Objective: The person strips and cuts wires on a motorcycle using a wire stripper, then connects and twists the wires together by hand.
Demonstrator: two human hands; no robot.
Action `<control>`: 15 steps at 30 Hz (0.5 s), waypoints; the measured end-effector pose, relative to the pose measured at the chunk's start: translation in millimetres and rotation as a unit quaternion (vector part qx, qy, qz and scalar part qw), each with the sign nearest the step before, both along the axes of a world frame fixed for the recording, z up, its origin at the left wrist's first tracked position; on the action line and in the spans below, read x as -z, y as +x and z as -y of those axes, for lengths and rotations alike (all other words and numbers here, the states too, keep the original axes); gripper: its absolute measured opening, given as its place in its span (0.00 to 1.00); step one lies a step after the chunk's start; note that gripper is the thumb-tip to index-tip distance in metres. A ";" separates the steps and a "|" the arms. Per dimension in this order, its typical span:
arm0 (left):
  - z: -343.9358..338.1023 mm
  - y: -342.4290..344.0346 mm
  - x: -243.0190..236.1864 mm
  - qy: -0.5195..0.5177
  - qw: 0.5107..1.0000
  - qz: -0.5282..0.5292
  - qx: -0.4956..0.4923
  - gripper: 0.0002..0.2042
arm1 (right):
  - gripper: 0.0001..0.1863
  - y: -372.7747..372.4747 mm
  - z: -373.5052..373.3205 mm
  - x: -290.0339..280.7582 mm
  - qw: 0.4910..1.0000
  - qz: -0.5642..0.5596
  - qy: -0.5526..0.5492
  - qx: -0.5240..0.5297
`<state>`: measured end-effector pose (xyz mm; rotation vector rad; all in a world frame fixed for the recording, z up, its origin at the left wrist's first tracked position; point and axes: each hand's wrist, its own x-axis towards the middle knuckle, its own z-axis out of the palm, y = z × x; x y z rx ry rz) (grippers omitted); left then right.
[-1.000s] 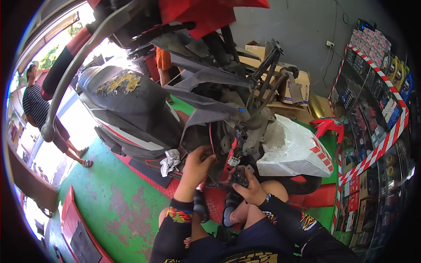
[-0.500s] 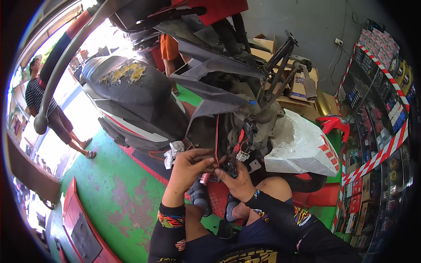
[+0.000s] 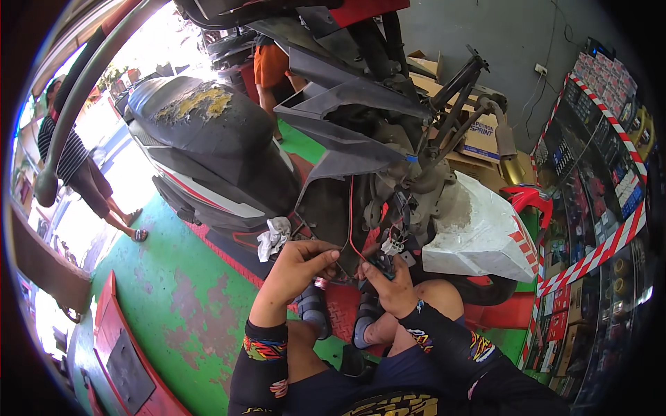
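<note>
My left hand (image 3: 297, 269) is closed, thumb against forefinger, at the lower end of a thin dark wire (image 3: 347, 225). A red wire (image 3: 352, 220) runs down beside it from the opened front of the motor scooter (image 3: 229, 163) and bends toward my right hand (image 3: 393, 286). That hand is closed around a dark tool with a bluish grip (image 3: 380, 262), perhaps pliers; its jaws are hard to make out. The red wire's end meets the fingertips there. Just beyond the right hand is a pale connector (image 3: 393, 247) among loose wires.
A crumpled white rag (image 3: 274, 239) lies by the footboard. The white fender panel (image 3: 472, 232) stands to the right, near a glass display case (image 3: 590, 208) edged with striped tape. Cardboard boxes (image 3: 479, 135) are behind. A red panel (image 3: 121, 347) lies left; two people stand farther off.
The two wires, close together before, now spread apart at their lower ends. My right hand has shifted slightly right, and the gap between my hands is wider.
</note>
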<state>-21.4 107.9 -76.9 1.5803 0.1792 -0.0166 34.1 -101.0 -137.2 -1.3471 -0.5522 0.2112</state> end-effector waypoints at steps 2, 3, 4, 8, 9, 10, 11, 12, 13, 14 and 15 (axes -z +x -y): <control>-0.6 -0.7 -1.1 -0.001 1.000 0.000 0.002 0.12 | 0.11 0.9 0.7 2.9 1.000 -0.013 0.011 -0.003; -1.0 -1.0 -1.2 -0.009 1.000 -0.006 -0.002 0.11 | 0.11 1.1 1.0 2.8 1.000 -0.014 0.011 -0.003; -1.2 -1.1 -1.4 -0.018 1.000 -0.011 -0.007 0.11 | 0.11 1.6 1.3 2.0 1.000 -0.021 0.021 -0.003; -1.8 -2.5 -3.7 -0.041 0.999 -0.014 -0.011 0.11 | 0.13 3.9 4.4 -4.4 1.000 0.007 0.022 0.005; -2.6 -2.9 -4.4 -0.037 0.999 -0.018 -0.013 0.11 | 0.13 4.5 5.3 -4.4 1.000 0.006 0.023 0.004; -3.4 -3.4 -5.0 -0.034 0.999 -0.023 -0.015 0.11 | 0.13 5.0 6.2 -4.2 0.999 0.000 0.033 -0.003; -4.0 -4.1 -5.7 -0.034 0.999 -0.024 -0.015 0.11 | 0.13 5.2 6.6 -4.0 0.999 -0.005 0.043 -0.010; -4.3 -3.6 -5.0 -0.034 0.999 -0.029 -0.012 0.12 | 0.13 5.2 7.3 -3.6 0.999 -0.006 0.042 -0.009; -4.2 -2.8 -4.0 -0.035 0.999 -0.033 -0.009 0.13 | 0.13 4.9 8.0 -3.7 0.998 -0.019 0.051 -0.011; -3.6 -1.6 -2.8 -0.036 0.999 -0.034 -0.008 0.13 | 0.13 4.9 8.6 -3.2 0.998 -0.031 0.060 -0.013; -3.7 -2.5 -3.6 -0.033 0.999 -0.033 -0.004 0.13 | 0.13 4.5 8.0 -2.9 0.998 -0.032 0.060 -0.014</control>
